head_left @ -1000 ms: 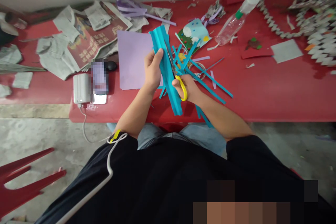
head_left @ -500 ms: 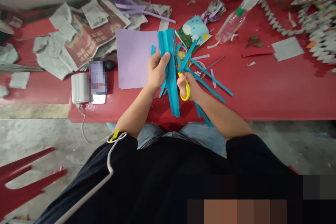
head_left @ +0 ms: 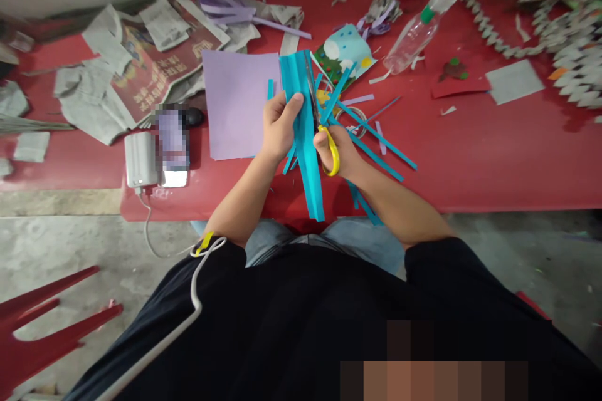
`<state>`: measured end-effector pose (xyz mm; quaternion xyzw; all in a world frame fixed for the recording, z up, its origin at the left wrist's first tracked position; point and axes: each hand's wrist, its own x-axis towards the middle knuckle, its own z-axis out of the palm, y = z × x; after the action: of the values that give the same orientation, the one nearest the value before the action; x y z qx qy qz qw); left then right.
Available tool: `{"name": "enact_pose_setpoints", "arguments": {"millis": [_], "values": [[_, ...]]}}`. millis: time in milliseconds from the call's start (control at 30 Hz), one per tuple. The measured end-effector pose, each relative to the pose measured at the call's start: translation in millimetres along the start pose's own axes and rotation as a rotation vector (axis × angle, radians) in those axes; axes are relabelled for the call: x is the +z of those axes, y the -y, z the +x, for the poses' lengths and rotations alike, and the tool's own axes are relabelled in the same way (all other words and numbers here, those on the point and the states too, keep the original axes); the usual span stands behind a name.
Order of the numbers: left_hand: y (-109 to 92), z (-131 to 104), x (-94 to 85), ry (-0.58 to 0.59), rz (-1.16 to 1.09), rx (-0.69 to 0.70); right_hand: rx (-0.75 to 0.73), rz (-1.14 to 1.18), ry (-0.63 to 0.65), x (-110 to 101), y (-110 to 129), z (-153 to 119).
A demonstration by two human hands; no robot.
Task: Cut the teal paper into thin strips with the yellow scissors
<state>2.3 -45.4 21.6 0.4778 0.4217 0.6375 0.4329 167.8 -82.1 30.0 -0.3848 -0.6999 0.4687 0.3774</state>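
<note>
My left hand (head_left: 281, 122) is closed on a long folded piece of blue paper (head_left: 308, 163), thumb on top, holding it up over the table. In my right hand (head_left: 336, 149) are scissors (head_left: 333, 153) with yellow handles. Their blades lie along the right edge of the blue paper near its far end. Whether the blades are apart is hard to make out. Several narrow blue paper strips (head_left: 383, 153) lie to the right of and under my right hand. Behind my left hand is a stack of lilac paper sheets (head_left: 239, 100).
On the red table (head_left: 470, 163) are crumpled newspapers (head_left: 160, 75), a white power bank (head_left: 140, 160) with a cable, a phone (head_left: 172, 138), a clear bottle (head_left: 416, 37), a picture card (head_left: 345, 53) and folded paper chains (head_left: 576, 69). A red chair (head_left: 66, 319) stands at the lower left.
The near end of the blue paper has dipped slightly toward me. Both hands keep their grips, and the scissors stay at the paper's right edge. The view has shifted slightly.
</note>
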Motion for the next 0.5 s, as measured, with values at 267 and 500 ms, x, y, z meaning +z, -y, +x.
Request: {"name": "enact_pose_setpoints", "arguments": {"millis": [267, 500], "values": [[6.1, 4.2, -3.6, -0.004, -0.019, 0.002, 0.019, 0.050, -0.002, 2.9, -4.1, -1.2], [3.3, 5.0, -0.2, 0.039, -0.051, 0.027, 0.030, 0.098, -0.031, 2.1, -5.4, 1.7]]}}
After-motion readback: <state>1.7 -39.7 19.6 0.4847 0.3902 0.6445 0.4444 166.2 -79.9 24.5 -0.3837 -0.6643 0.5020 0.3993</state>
